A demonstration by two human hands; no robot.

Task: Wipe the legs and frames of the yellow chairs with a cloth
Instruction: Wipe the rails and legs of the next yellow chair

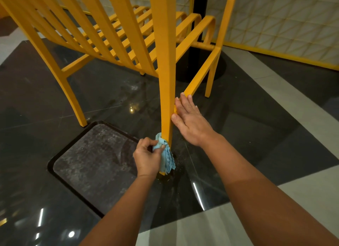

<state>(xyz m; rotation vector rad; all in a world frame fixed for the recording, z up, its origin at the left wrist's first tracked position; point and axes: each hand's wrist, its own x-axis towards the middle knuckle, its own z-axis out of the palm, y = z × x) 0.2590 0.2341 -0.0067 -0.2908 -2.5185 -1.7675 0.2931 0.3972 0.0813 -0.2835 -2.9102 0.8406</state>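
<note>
head view, looking down at one rear leg (pixel 166 80) of a yellow chair (pixel 102 44). the left hand (pixel 146 157) bunches a light blue cloth (pixel 168 158) between thumb and curled fingers. it holds the cloth against the lowest part of the leg, just above the foot, with loose folds hanging towards the dark floor (pixel 256 121). the right hand (pixel 189 121) lies flat against the same leg higher up, fingers straight. its thumb is on the near face and its fingertips touch the lower side rail (pixel 203 73) where that meets the leg; it steadies rather than grips. the two hands are apart, one above the other.

handling, as judged: the cloth looks soft, limp and light, so it should follow the leg's flat faces only if wrapped round and squeezed. it is best kept gathered in the palm. the frame looks rigid and smoothly painted, giving little friction. the chair may slide on the glossy floor unless braced at the leg or rail.

hidden or unclear: the chair back runs off the top edge. the far face of the leg and the part under the cloth are unseen. whether the cloth is damp cannot be told. the seat slats are partly masked by the back slats. the inset floor panel (pixel 91 159) is blurred by reflections.
</note>
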